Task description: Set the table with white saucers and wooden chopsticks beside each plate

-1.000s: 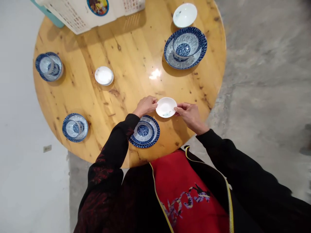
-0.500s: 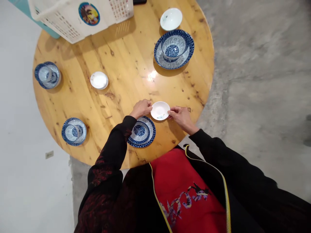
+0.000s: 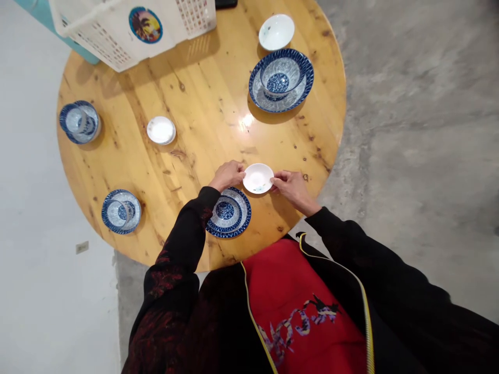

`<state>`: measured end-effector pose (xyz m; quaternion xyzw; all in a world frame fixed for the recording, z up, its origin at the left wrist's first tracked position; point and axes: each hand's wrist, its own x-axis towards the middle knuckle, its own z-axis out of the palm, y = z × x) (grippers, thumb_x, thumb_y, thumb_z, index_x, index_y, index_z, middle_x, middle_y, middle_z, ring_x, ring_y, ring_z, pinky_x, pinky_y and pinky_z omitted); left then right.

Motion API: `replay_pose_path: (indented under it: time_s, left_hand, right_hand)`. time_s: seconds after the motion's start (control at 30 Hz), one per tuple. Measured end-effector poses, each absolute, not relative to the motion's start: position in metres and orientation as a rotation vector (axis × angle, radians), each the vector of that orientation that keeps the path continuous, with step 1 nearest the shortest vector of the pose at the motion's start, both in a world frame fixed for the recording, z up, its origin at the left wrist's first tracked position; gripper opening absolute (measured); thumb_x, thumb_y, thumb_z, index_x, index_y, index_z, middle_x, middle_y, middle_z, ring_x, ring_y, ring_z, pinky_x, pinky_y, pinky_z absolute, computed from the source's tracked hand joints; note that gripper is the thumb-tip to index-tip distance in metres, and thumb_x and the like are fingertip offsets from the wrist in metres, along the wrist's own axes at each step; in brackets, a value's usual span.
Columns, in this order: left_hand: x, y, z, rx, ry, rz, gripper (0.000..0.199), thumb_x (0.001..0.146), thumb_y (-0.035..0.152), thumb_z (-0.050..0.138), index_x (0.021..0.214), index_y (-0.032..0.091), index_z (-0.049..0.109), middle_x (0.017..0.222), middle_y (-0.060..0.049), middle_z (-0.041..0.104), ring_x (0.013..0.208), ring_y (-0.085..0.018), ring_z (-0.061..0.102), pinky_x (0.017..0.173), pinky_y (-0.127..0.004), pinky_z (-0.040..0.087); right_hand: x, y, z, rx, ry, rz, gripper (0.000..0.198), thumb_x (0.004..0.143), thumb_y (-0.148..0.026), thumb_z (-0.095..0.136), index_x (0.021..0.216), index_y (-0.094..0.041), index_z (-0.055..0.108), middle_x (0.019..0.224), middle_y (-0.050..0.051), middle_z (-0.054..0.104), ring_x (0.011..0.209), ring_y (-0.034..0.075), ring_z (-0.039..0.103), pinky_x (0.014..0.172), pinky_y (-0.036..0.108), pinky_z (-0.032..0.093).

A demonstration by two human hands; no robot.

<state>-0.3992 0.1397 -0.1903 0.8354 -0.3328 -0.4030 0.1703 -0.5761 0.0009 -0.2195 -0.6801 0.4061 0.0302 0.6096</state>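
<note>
Between my hands is a small white saucer [image 3: 258, 177] with a faint floral print near its front edge. My left hand [image 3: 229, 175] pinches its left rim, and my right hand [image 3: 290, 188] grips the right rim with thumb and fingers. Whether the saucer touches the tabletop I cannot tell. Just below my left wrist sits a blue-and-white bowl [image 3: 225, 210] on a blue-rimmed plate [image 3: 245, 221], partly hidden by my left sleeve. Further left lies a short stack of white saucers [image 3: 161, 130].
On the round wooden table [image 3: 202, 119] a white plastic basket [image 3: 171, 36] stands at the back left. A large blue-rimmed dish with a bowl [image 3: 278, 80] and a white bowl [image 3: 276, 32] are back right. Blue-and-white bowls [image 3: 80, 122] and another nested set [image 3: 121, 211] line the left edge.
The whole view has shifted slightly. Both hands keep hold of the saucer in nearly the same place on the table.
</note>
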Motion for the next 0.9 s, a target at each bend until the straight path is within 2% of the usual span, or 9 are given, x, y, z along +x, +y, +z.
replay_pose_path:
  time_s: [0.6,0.77,0.9]
  left_hand:
    - [-0.402,0.144,-0.192,2.343,-0.929,-1.156,0.011,0.077,0.017,0.057,0.066,0.019,0.062,0.065,-0.002,0.064,0.065,-0.017,0.055,0.064,-0.030,0.037]
    - [-0.397,0.151,-0.186,2.356,-0.906,-1.135,0.018,0.083,0.028,0.060,0.069,0.018,0.064,0.069,-0.002,0.065,0.070,-0.018,0.058,0.068,-0.029,0.041]
    - [-0.370,0.172,-0.185,2.344,-0.635,-0.867,0.028,0.092,0.036,0.055,0.071,0.019,0.063,0.073,-0.002,0.069,0.073,-0.018,0.063,0.071,-0.028,0.046]
  right_hand:
    - [-0.577,0.003,-0.216,-1.635,0.943,0.144,0.009,0.079,-0.022,0.059,0.072,-0.021,0.065,0.062,0.003,0.067,0.060,0.019,0.065,0.062,0.029,0.053]
    - [-0.582,0.001,-0.211,-1.806,0.889,0.166,0.018,0.080,-0.034,0.059,0.078,-0.020,0.069,0.067,0.006,0.070,0.066,0.024,0.068,0.064,0.034,0.054]
    - [-0.584,-0.010,-0.204,-1.733,1.004,0.130,0.027,0.075,-0.046,0.062,0.083,-0.022,0.069,0.071,0.008,0.073,0.071,0.030,0.072,0.069,0.042,0.058]
